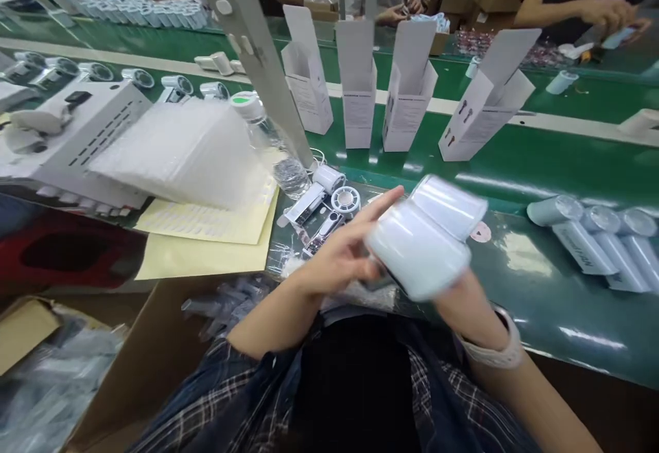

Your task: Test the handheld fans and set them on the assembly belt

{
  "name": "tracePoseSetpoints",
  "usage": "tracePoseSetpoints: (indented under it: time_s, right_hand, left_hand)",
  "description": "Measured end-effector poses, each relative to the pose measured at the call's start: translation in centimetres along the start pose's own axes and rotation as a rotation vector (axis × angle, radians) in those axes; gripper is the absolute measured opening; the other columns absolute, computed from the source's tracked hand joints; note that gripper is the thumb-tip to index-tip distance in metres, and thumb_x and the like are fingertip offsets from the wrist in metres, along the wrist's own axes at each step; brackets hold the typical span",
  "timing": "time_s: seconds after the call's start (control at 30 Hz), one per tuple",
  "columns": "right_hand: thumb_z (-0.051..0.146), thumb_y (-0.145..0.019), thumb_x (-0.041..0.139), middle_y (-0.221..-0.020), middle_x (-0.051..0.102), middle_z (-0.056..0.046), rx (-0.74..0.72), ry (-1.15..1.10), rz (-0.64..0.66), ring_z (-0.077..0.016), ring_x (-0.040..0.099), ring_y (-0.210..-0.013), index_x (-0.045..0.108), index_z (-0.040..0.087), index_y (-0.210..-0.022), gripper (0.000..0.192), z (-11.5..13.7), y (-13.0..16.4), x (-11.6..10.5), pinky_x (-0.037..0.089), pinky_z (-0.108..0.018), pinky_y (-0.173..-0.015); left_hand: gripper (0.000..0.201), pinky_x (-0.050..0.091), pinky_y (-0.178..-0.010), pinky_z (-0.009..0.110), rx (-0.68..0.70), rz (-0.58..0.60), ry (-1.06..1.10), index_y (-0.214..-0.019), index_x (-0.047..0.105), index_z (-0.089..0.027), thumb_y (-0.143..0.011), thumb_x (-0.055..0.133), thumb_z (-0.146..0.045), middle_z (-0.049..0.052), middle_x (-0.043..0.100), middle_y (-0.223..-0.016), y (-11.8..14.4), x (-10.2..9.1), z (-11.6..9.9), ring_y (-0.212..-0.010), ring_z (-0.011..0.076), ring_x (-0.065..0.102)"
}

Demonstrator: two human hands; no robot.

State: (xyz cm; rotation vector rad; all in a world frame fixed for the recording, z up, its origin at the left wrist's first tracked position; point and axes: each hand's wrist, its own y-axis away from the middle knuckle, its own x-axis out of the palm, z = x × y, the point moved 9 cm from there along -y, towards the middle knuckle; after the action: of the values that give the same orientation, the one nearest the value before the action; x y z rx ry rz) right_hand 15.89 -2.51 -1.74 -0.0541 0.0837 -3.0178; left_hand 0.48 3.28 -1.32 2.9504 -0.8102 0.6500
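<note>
Two pale blue, rounded pieces, which look like handheld fans [419, 250], are in front of me, one partly behind the other and blurred by motion. My right hand [458, 295] grips them from below and behind; most of its fingers are hidden. At their left end is my left hand [342, 250], index finger stretched out and thumb apart from it. I cannot tell whether it touches the near piece. Just beyond my left hand, a fan with a round grille [346, 200] and opened parts with circuitry [322, 233] lie on the bench.
Several white boxes [359, 96] stand with raised flaps on the green conveyor [489, 178]. Pale blue fans [587, 240] lie at right. A bottle [272, 144], white sheets [190, 151] and yellow paper [206, 254] are at left. A metal post [257, 48] rises nearby. Co-workers' hands are opposite.
</note>
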Motion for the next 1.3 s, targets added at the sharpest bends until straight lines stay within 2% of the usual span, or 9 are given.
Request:
tracePoseSetpoints:
  time_s: [0.13,0.2,0.3,0.37,0.5,0.77,0.9,1.07,1.3]
  right_hand:
    - [0.049,-0.086,0.090,-0.101,0.075,-0.004,-0.021,-0.163,-0.238,-0.0265,0.074,-0.090,0.061,0.032,-0.127,0.053,0.6,2.8,-4.4,0.067,-0.048,-0.082]
    - [0.048,-0.085,0.090,-0.103,0.072,-0.003,-0.040,-0.202,-0.308,-0.0238,0.071,-0.088,0.062,0.031,-0.123,0.050,1.0,3.6,-6.0,0.066,-0.043,-0.076]
    - [0.043,-0.088,0.086,-0.114,0.071,-0.004,-0.032,-0.174,-0.387,-0.0207,0.070,-0.090,0.063,0.030,-0.120,0.042,0.9,4.6,-8.0,0.065,-0.039,-0.078]
    - [0.042,-0.090,0.081,-0.114,0.071,-0.004,-0.030,-0.192,-0.390,-0.0206,0.070,-0.090,0.062,0.030,-0.123,0.041,0.7,5.1,-8.6,0.065,-0.039,-0.079]
    - [0.044,-0.092,0.077,-0.110,0.069,-0.004,-0.028,-0.272,-0.318,-0.0205,0.068,-0.087,0.064,0.029,-0.115,0.031,0.3,5.5,-8.3,0.064,-0.038,-0.074]
    - [0.042,-0.094,0.080,-0.108,0.070,-0.004,0.011,-0.309,-0.270,-0.0208,0.069,-0.085,0.067,0.029,-0.116,0.029,-1.5,4.9,-6.6,0.064,-0.038,-0.073]
    - [0.046,-0.096,0.076,-0.110,0.071,-0.006,0.067,-0.254,-0.258,-0.0233,0.069,-0.088,0.064,0.029,-0.120,0.032,-3.0,4.3,-6.0,0.064,-0.043,-0.079]
    - [0.049,-0.095,0.075,-0.110,0.072,-0.006,0.066,-0.264,-0.233,-0.0229,0.069,-0.085,0.064,0.028,-0.119,0.034,-3.2,3.8,-5.5,0.063,-0.040,-0.074]
    - [0.052,-0.095,0.076,-0.099,0.072,-0.005,0.097,-0.289,-0.190,-0.0219,0.069,-0.079,0.066,0.027,-0.118,0.036,-3.2,3.3,-4.6,0.062,-0.038,-0.069]
  left_hand:
    - [0.062,0.064,-0.097,0.042,-0.015,-0.081,0.137,-0.108,0.074,-0.020,-0.084,0.080,-0.077,0.004,0.075,-0.094,-3.1,2.5,1.6,-0.096,0.0241,0.076]
    - [0.066,0.065,-0.084,0.036,-0.087,-0.010,0.240,-0.114,0.070,-0.020,-0.085,0.076,-0.079,0.003,0.071,-0.094,-3.9,5.1,2.2,-0.089,0.0209,0.075]
    - [0.064,0.064,-0.079,0.031,-0.147,0.164,0.289,-0.120,0.064,-0.021,-0.076,0.094,-0.057,0.004,0.068,-0.105,-3.7,8.6,2.1,-0.091,0.0188,0.073]
    - [0.060,0.063,-0.078,0.029,-0.156,0.184,0.271,-0.118,0.061,-0.021,-0.072,0.097,-0.037,0.002,0.065,-0.106,-3.4,9.3,2.2,-0.091,0.0162,0.070]
    - [0.046,0.061,-0.071,0.026,-0.173,0.153,0.206,-0.114,0.057,-0.020,-0.079,0.087,-0.025,0.001,0.062,-0.103,-2.9,9.1,3.2,-0.082,0.0120,0.067]
    - [0.049,0.059,-0.075,0.031,-0.097,0.171,0.041,-0.118,0.050,-0.021,-0.087,0.086,-0.033,0.000,0.064,-0.105,-1.2,7.5,3.1,-0.078,0.0137,0.072]
    - [0.051,0.058,-0.080,0.033,-0.145,0.224,0.056,-0.119,0.051,-0.021,-0.087,0.089,-0.035,0.005,0.065,-0.112,-0.9,7.0,4.1,-0.087,0.0175,0.074]
    - [0.051,0.057,-0.079,0.034,-0.165,0.176,0.039,-0.117,0.052,-0.020,-0.087,0.088,-0.040,0.003,0.066,-0.107,-1.5,5.9,4.9,-0.081,0.0163,0.071]
    - [0.050,0.058,-0.076,0.033,-0.184,0.264,0.169,-0.121,0.053,-0.021,-0.088,0.087,-0.035,0.003,0.064,-0.108,-0.7,6.8,3.4,-0.081,0.0161,0.071]
